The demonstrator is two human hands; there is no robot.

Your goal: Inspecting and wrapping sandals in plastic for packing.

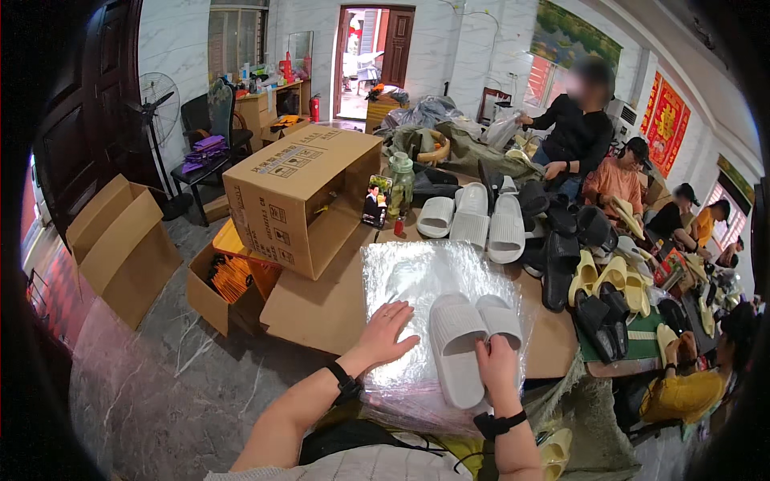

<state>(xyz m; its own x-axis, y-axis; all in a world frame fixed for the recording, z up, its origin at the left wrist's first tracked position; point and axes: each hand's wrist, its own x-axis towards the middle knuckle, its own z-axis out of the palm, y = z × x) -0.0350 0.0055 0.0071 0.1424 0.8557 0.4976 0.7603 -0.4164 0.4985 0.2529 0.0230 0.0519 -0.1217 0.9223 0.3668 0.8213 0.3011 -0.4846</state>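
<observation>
A stack of clear plastic bags [397, 276] lies on the cardboard-covered table in front of me. My left hand [389, 335] rests flat on the bags with its fingers stretched out. My right hand [496, 359] is closed on a pair of light grey slide sandals [459, 325] that lie side by side over the bags, toes pointing away from me. Its fingers grip at the inner side between the two sandals, and the fingertips are partly hidden. Black bands sit round both my wrists.
An open cardboard box [297, 188] stands at the left of the table, near a propped phone [375, 200] and a glass jar [400, 184]. More grey slides [471, 216], black slides [559, 268] and yellow slides [611, 274] crowd the right. Several people work along the right side.
</observation>
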